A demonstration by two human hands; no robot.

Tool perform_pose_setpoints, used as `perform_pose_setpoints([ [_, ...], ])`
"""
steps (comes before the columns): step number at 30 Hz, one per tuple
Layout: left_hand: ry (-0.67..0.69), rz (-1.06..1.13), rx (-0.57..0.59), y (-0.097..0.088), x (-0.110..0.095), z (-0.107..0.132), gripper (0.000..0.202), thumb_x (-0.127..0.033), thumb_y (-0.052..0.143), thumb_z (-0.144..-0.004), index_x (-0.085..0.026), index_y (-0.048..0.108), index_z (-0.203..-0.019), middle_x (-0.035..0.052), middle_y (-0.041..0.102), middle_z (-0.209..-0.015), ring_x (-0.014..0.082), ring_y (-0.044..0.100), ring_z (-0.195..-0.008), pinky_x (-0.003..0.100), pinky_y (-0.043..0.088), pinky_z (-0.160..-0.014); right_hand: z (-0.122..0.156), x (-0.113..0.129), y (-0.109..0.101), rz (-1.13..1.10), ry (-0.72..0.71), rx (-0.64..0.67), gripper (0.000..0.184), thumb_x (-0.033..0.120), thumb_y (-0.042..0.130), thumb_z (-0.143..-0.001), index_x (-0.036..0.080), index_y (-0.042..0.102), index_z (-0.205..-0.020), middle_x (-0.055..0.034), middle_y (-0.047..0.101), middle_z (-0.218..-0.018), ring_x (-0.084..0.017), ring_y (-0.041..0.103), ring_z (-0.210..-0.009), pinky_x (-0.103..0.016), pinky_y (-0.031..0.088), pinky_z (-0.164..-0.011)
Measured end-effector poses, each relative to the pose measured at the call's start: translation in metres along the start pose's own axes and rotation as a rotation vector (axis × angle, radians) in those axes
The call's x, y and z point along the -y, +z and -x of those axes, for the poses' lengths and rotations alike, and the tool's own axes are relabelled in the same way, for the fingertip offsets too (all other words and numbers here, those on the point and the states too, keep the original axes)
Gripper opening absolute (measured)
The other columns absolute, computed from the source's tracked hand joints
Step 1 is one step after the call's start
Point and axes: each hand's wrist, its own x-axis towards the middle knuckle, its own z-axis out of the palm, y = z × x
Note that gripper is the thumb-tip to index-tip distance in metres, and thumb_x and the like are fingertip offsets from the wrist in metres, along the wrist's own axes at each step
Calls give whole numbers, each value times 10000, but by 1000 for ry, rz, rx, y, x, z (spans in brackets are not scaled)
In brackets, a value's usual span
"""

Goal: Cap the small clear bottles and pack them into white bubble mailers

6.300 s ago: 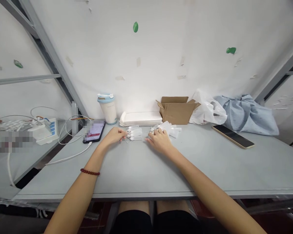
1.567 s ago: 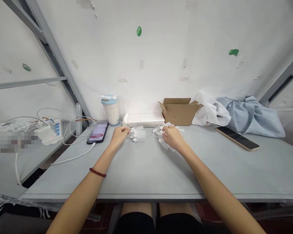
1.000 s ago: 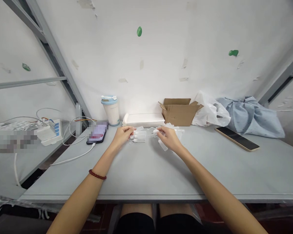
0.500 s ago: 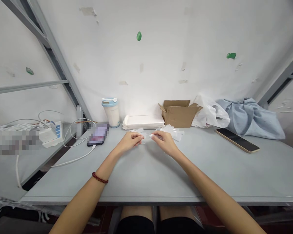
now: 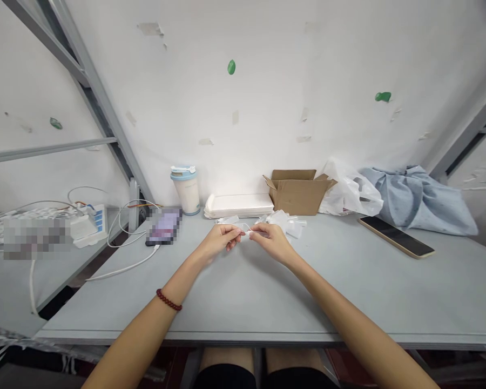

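My left hand (image 5: 223,237) and my right hand (image 5: 270,240) meet over the middle of the grey table, fingertips pinched close together. Between them is a small white piece (image 5: 246,233) with a thin white strand or loop; it is too small to name. Both hands appear to grip it, each from its own side. Just behind my right hand lies a loose heap of clear plastic pieces (image 5: 294,224), perhaps small bags. More clear plastic (image 5: 229,220) lies behind my left hand.
Along the wall stand a blue-lidded cup (image 5: 186,190), a flat white box (image 5: 240,205), an open cardboard box (image 5: 297,193), a white plastic bag (image 5: 352,192) and a blue cloth bundle (image 5: 421,200). One phone (image 5: 397,236) lies right; another phone (image 5: 164,226), cabled, lies left.
My hands have drawn nearer each other, and the clear piece that showed by my left fingers no longer shows there. A thin white strand now shows between the fingertips. The view has shifted slightly.
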Motion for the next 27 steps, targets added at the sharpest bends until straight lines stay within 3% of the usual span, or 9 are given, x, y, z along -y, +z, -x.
perform_pose_setpoints([
  [27,-42,12,25,1,-1,1,279,-412,595,-722,-146,565,-642,-15,484,-582,76,394,-502,222,280,-488,-1,0,-3,-27,23,-7,210,258,493,-749,160,675,-790,-34,687,-812,-180,611,-792,-278,446,-722],
])
